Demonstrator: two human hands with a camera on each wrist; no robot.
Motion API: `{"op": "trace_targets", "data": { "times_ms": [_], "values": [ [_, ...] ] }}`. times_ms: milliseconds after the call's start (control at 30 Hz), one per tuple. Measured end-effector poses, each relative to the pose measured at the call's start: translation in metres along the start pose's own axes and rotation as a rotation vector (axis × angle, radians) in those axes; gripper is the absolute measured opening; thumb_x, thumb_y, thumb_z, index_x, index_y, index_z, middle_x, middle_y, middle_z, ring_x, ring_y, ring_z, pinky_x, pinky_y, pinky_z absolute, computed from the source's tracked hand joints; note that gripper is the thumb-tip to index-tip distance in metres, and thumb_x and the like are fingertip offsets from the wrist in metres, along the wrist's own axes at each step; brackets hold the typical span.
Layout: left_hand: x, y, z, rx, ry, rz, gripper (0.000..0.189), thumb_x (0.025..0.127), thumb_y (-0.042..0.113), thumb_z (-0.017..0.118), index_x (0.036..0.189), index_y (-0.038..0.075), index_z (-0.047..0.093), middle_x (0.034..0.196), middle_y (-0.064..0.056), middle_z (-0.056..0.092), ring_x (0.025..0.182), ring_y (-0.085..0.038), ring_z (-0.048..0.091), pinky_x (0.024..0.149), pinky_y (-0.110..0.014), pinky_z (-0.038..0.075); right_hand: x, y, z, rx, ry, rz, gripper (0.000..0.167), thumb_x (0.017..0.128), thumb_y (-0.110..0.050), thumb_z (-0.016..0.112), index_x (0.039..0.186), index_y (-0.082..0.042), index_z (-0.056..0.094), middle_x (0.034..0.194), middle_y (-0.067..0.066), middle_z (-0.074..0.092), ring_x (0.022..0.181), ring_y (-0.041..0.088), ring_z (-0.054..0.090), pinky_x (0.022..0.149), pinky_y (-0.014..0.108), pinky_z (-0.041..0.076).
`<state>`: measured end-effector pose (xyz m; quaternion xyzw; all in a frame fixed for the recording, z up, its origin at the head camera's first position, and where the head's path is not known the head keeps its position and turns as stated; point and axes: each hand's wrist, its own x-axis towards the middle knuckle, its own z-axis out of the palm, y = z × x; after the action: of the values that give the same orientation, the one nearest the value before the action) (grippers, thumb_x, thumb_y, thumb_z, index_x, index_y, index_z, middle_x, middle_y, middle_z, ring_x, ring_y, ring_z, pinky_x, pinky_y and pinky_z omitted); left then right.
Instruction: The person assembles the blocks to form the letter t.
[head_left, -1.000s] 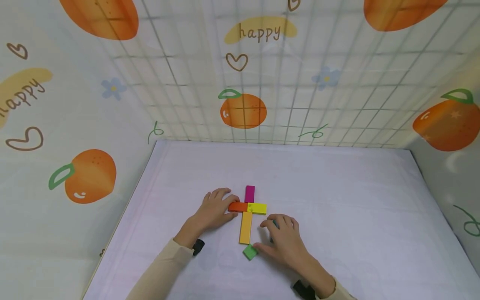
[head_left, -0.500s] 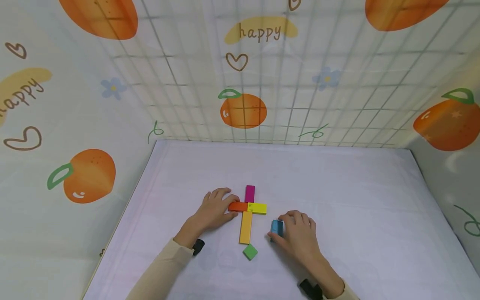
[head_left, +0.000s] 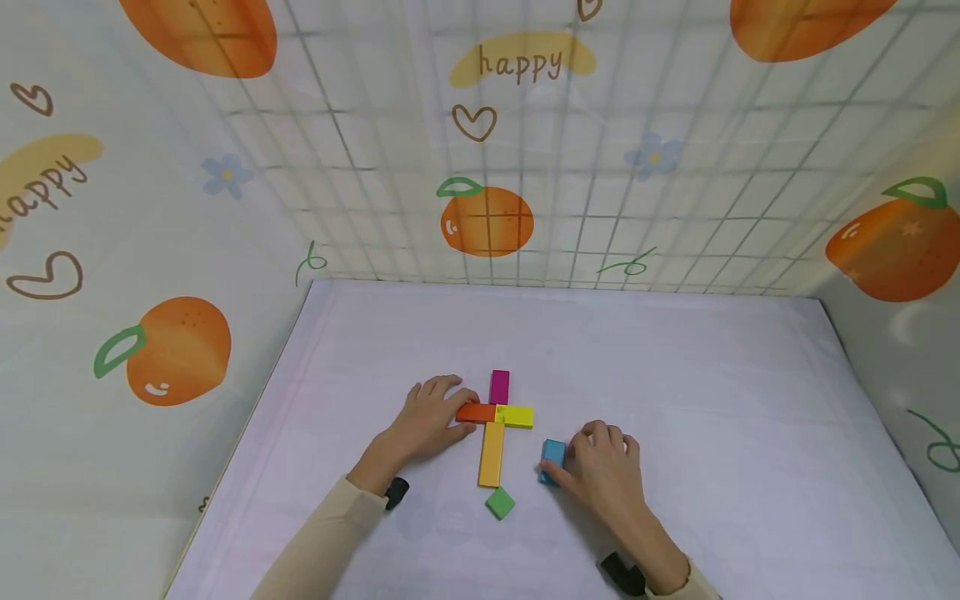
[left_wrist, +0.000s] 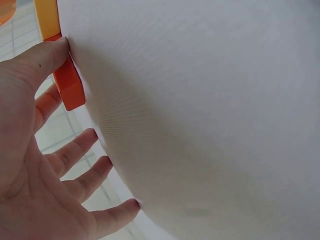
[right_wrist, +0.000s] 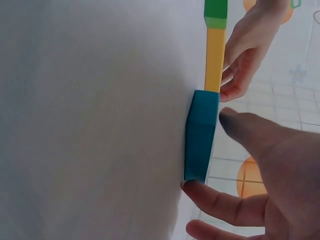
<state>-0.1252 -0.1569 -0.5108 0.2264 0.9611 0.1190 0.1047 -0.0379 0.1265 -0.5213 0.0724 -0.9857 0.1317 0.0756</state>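
Note:
The thumb and index finger of my left hand [head_left: 429,418] pinch an orange-red block [head_left: 476,413] from both sides; its other fingertips touch the white surface in the left wrist view. That block meets a yellow block [head_left: 517,417], with a magenta block [head_left: 499,387] above and a long amber block [head_left: 491,455] below, together forming a cross. A blue block [head_left: 553,451] lies right of the amber one. Loosely around it is my right hand [head_left: 606,468]; in the right wrist view the index fingertip is at the block's [right_wrist: 201,135] end and the thumb is apart from it.
A small green block [head_left: 500,503] lies turned like a diamond at the amber block's near end. The white tabletop [head_left: 712,400] extends to the right. Cloth walls printed with oranges [head_left: 487,222] stand at the back and sides.
My right hand has moved right, away from the cross and green block, bringing the blue block with it, and its fingers have since loosened from the block. The left hand stays in place.

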Motion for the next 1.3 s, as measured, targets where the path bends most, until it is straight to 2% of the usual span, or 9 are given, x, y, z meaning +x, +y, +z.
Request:
{"op": "trace_targets", "data": {
  "times_ms": [267,433,633,900,1133,1300],
  "values": [
    [0.0017,-0.0009,0.0013,0.011,-0.003,0.0,0.046,0.093,0.043,0.069,0.136,0.03,0.058,0.151,-0.008,0.04,0.14,-0.031,0.031,0.112,-0.063,0.024,0.0019,-0.0052,0.0013,0.006,-0.028,-0.037,0.055,0.07,-0.06,0.084,0.089,-0.012,0.068,0.105,0.014,0.058,0.1,0.036,0.054,0.089,0.062,0.045],
    [0.0028,-0.0015,0.002,0.019,-0.009,-0.004,0.047,0.094,0.044,0.068,0.137,0.031,0.057,0.152,-0.007,0.039,0.141,-0.03,0.03,0.112,-0.063,0.023,0.0028,-0.0079,0.0012,0.021,-0.066,-0.053,0.054,0.071,-0.054,0.086,0.098,-0.013,0.068,0.109,0.013,0.058,0.102,0.035,0.054,0.09,0.062,0.044],
    [0.0023,-0.0015,0.0026,0.018,0.011,0.01,0.046,0.093,0.043,0.069,0.135,0.03,0.058,0.15,-0.008,0.041,0.139,-0.032,0.032,0.111,-0.064,0.024,0.0014,-0.0081,0.0008,0.086,-0.069,-0.073,0.044,0.072,-0.042,0.089,0.099,-0.014,0.068,0.113,0.014,0.058,0.105,0.036,0.053,0.091,0.061,0.044],
    [0.0017,-0.0004,0.0018,0.03,0.007,-0.003,0.045,0.093,0.043,0.07,0.135,0.03,0.058,0.151,-0.008,0.041,0.14,-0.031,0.032,0.111,-0.063,0.026,-0.0008,-0.0038,0.0023,0.15,-0.044,-0.147,0.035,0.074,-0.031,0.089,0.099,-0.015,0.071,0.112,0.009,0.057,0.106,0.034,0.053,0.091,0.061,0.042],
    [0.0029,-0.0016,0.0032,0.031,0.005,0.0,0.045,0.093,0.043,0.07,0.135,0.03,0.058,0.15,-0.009,0.041,0.139,-0.032,0.032,0.11,-0.063,0.027,-0.0007,-0.0022,0.0015,0.158,-0.038,-0.217,0.033,0.076,-0.026,0.088,0.102,-0.016,0.071,0.112,0.008,0.058,0.106,0.034,0.054,0.091,0.063,0.041],
    [0.003,-0.0025,0.0041,0.034,0.003,-0.003,0.046,0.093,0.044,0.069,0.135,0.031,0.058,0.151,-0.008,0.041,0.14,-0.03,0.031,0.111,-0.062,0.026,-0.0012,-0.0015,0.0011,0.152,-0.051,-0.238,0.034,0.076,-0.024,0.088,0.105,-0.018,0.071,0.113,0.007,0.058,0.107,0.034,0.054,0.092,0.064,0.041]
  ]
}}
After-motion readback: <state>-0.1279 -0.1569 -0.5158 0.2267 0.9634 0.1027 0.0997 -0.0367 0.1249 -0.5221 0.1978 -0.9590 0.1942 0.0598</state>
